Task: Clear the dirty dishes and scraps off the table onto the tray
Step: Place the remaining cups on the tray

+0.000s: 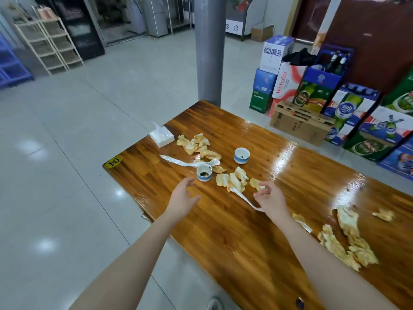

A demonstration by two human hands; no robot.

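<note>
Wooden table (245,231) strewn with peel scraps (232,181). Left hand (184,198) fingers spread wide beside a cup (204,172); right hand (271,199) fingers curled at a scrap (257,184), grip not discernible.

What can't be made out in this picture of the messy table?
All in the head view:
Tray: none shows anywhere in the frame.
Table: its near end is cut off by the bottom and right edges.
Right hand: whether its fingers pinch the peel scrap or only touch it is too blurred to tell.
Near cup: the dark dregs inside are too small to identify.
</note>
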